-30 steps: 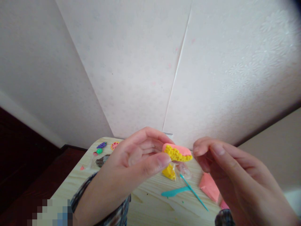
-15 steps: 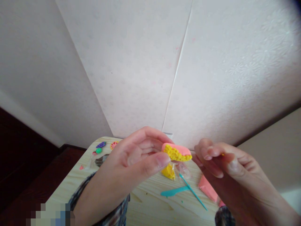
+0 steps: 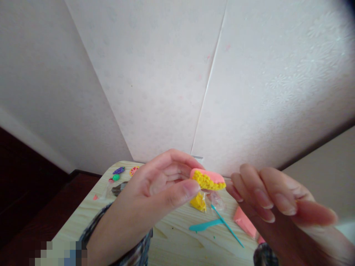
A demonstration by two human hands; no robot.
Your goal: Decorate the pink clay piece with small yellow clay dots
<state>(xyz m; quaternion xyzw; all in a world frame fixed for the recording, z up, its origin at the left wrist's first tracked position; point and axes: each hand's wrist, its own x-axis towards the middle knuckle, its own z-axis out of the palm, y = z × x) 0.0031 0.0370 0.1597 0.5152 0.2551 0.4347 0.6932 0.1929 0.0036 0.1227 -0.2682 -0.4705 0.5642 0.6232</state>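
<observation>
My left hand is raised over the table and pinches a pink clay piece between thumb and fingers; one edge of the piece is covered in small yellow clay bumps. Just right of it is my right hand, apart from the piece, its fingers held together and pointing left. The thumb lies against them, smeared by motion, and whatever sits between them is hidden. Plaid sleeves cover both wrists.
A light wooden table stands against a pale wall. On it lie a yellow clay lump in a clear wrapper, a teal plastic knife, a thin teal stick, a pink clay slab, and small clay figures at the far left.
My right hand drew slightly away from the pink piece, and its thumb slid across the fingers. A tiny yellow bit seen at the fingertips half a second ago no longer shows. The left hand held still.
</observation>
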